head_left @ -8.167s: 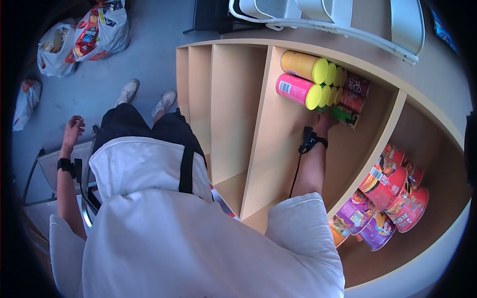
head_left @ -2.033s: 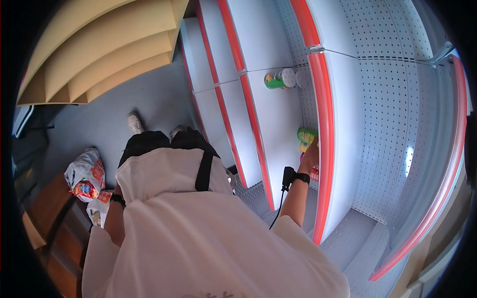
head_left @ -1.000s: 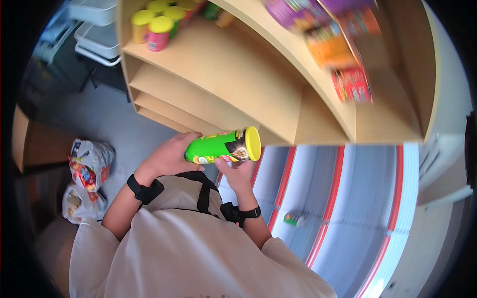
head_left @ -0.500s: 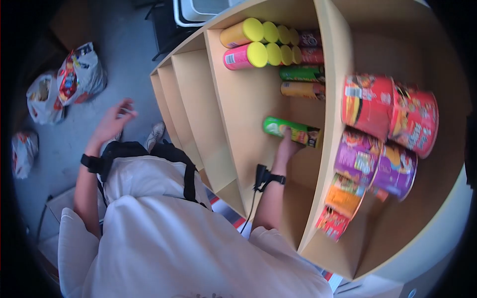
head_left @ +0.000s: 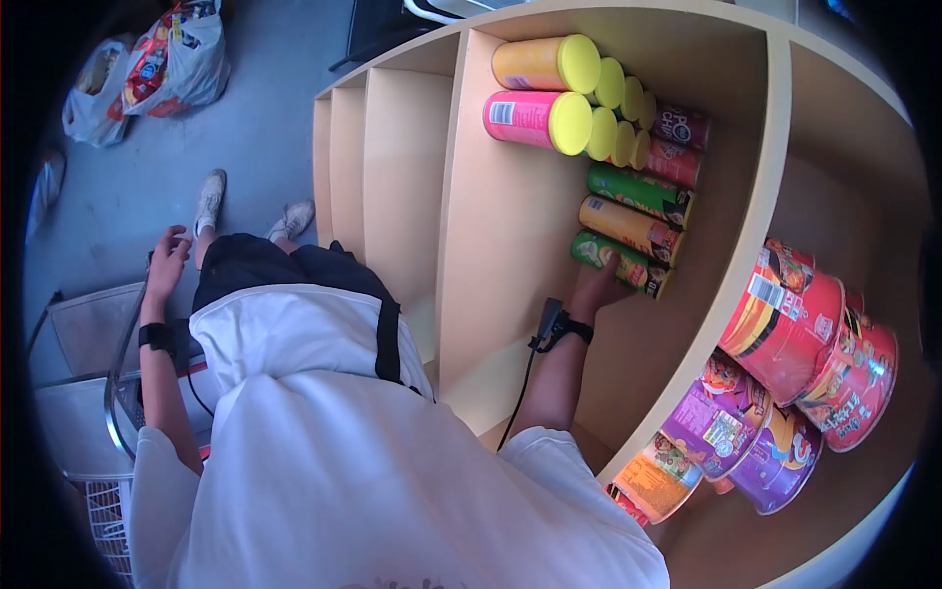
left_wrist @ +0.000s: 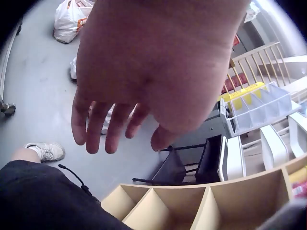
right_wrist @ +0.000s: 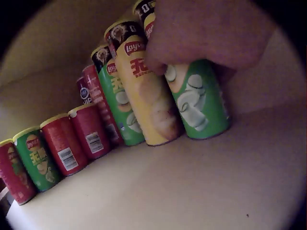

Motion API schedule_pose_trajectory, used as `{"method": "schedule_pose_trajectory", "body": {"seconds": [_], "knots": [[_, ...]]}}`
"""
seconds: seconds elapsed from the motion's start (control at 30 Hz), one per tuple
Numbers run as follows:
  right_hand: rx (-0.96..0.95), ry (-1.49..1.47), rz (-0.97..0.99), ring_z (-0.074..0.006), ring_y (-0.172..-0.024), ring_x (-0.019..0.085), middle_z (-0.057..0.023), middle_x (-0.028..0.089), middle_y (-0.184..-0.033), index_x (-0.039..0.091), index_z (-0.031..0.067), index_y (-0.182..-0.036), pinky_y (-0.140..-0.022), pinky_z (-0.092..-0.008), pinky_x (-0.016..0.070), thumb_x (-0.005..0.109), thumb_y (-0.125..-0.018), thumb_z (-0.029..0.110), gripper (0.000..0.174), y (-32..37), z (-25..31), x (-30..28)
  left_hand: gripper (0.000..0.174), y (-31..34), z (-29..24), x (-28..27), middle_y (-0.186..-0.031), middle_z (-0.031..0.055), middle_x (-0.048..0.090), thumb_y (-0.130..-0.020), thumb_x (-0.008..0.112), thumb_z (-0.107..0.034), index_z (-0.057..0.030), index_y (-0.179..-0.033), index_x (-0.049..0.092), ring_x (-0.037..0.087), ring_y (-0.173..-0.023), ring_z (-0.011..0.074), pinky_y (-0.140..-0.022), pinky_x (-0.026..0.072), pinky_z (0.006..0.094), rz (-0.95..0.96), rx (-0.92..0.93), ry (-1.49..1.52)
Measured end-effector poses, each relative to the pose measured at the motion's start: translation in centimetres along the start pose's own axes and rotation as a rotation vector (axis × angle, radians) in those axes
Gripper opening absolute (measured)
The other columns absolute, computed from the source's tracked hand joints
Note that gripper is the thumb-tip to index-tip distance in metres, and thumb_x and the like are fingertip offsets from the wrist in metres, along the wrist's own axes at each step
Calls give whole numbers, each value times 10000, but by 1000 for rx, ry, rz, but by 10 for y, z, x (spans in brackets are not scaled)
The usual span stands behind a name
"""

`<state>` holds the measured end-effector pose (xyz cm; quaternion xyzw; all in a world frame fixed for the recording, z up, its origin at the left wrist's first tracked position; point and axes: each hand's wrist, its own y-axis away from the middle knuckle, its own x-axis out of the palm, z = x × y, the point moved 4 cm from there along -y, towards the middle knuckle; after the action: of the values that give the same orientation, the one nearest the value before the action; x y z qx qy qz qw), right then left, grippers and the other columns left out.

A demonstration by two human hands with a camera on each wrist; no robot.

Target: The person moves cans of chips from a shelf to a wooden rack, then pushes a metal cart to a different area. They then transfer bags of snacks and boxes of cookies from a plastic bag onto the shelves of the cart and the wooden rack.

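The green canister (head_left: 593, 248) is joining the yellow canister (head_left: 626, 229), right hand (head_left: 599, 289) gripping its likely light, stiff middle; left hand (head_left: 168, 265) hanging loose.

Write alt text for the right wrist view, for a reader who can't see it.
A right hand grips a green chip can on a pale shelf, beside a yellow can. More red and green cans stand toward the picture's left.
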<state>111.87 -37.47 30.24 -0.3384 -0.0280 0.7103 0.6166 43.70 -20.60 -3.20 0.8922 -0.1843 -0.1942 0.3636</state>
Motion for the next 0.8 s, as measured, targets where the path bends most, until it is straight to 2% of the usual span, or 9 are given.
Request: {"method": "schedule_pose_trajectory", "body": {"seconds": [0.1, 0.27, 0.37, 0.43, 0.47, 0.53, 0.67, 0.73, 0.8], "knots": [[58, 45, -50, -266, -1136, 516, -182, 456, -1288, 288, -30, -1237, -962, -386, 468, 706, -780, 116, 636, 2, -2, 2, 350, -6, -12, 12, -908, 101, 606, -895, 553, -244, -44, -1178, 505, 568, -773, 171, -697, 462, 299, 63, 67, 1], [82, -4, -58, -260, -1114, 532, -166, 482, -1259, 335, -27, -1225, -944, -368, 475, 711, -782, 129, 602, 1, -6, 2, 336, -14, -41, -14, -857, 104, 596, -895, 551, -241, -24, -1147, 505, 561, -789, 171, -723, 453, 314, 51, 136, -135], [87, -55, 62, -243, -1093, 546, -138, 505, -1237, 380, -15, -1220, -893, -356, 497, 734, -772, 154, 595, 4, -3, 6, 337, -13, -58, -39, -836, 99, 587, -898, 550, -249, -19, -1141, 504, 543, -779, 164, -722, 446, 308, 44, 81, -156], [259, -88, 140, -259, -1133, 526, -157, 468, -1303, 358, -37, -1274, -923, -386, 488, 784, -735, 191, 724, 5, -10, 14, 339, -16, -62, -56, -822, 84, 575, -900, 551, -258, -22, -1139, 505, 525, -762, 156, -714, 442, 298, 49, 122, -143], [263, -91, 136, -259, -1133, 526, -157, 468, -1303, 358, -37, -1274, -923, -386, 488, 784, -735, 191, 724, 3, -13, 15, 339, -17, -64, -64, -822, 84, 575, -900, 551, -258, -22, -1139, 505, 525, -762, 156, -714, 442, 298, 49, 125, -149], [496, 11, 54, -217, -1076, 552, -89, 516, -1230, 413, 34, -1225, -864, -362, 498, 803, -719, 242, 672, 3, -26, 14, 338, -18, -62, -79, -812, 74, 566, -901, 552, -262, -19, -1131, 506, 515, -744, 149, -695, 439, 292, 48, 116, -131], [430, 43, 0, -230, -1088, 546, -88, 516, -1230, 408, 42, -1232, -870, -385, 496, 825, -694, 272, 719, 8, -25, 21, 318, -29, -44, -107, -813, 68, 558, -902, 551, -256, -14, -1104, 510, 493, -714, 139, -652, 428, 280, 52, 136, -166], [555, 81, -154, -244, -1107, 539, -101, 509, -1243, 395, 40, -1246, -871, -410, 496, 830, -689, 277, 746, 17, -12, 23, 313, -31, -33, -112, -813, 65, 557, -901, 551, -253, -14, -1100, 511, 491, -711, 138, -649, 426, 280, 67, 105, -167], [519, 52, -86, -244, -1104, 542, -103, 508, -1246, 394, 37, -1248, -869, -416, 498, 832, -684, 282, 755, 11, -22, 18, 309, -34, -24, -109, -808, 58, 555, -899, 551, -251, -17, -1098, 514, 494, -709, 137, -645, 423, 282, 72, 63, -177]]}}
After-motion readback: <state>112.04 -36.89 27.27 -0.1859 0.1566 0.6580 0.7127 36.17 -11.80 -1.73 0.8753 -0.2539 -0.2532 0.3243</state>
